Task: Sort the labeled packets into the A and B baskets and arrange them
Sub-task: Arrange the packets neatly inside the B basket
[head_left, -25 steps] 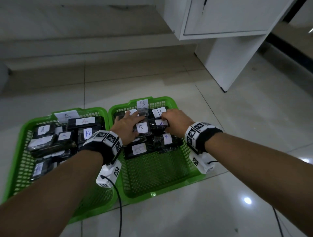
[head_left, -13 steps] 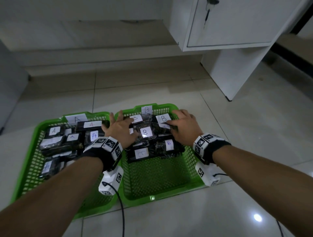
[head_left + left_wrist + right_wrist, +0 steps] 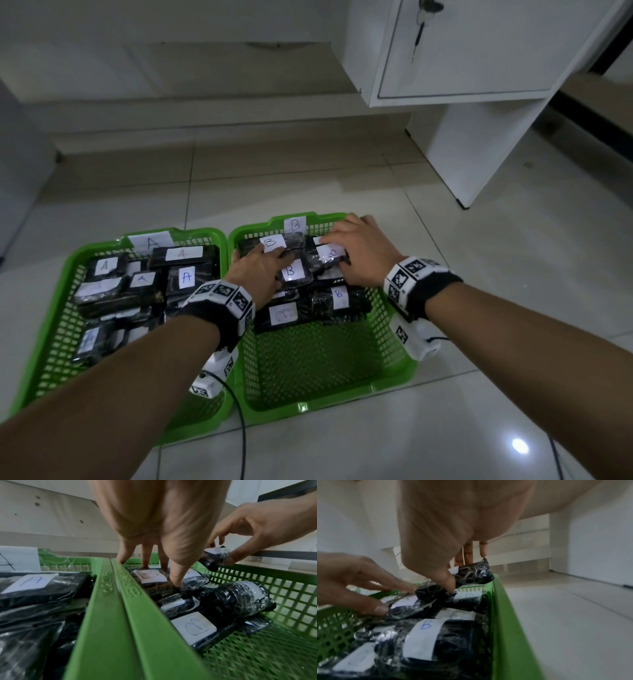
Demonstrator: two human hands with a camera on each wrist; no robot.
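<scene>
Two green baskets stand side by side on the floor. The A basket on the left holds several black wrapped packets with A labels. Packets with B labels are piled at the far end of the B basket. My left hand presses with straight fingers on a B packet at the far left of that pile. My right hand pinches a black B packet between thumb and fingers. That packet is lifted above the far right of the pile.
A white cabinet with a key in its door stands on the floor behind the B basket, to the right. Pale tiled floor surrounds the baskets. The near half of the B basket shows bare mesh. Wrist-camera cables trail beneath my arms.
Both hands have slid toward the far end of the B basket. The right hand, which lay on the pile, now pinches a packet at the far right and has raised it.
</scene>
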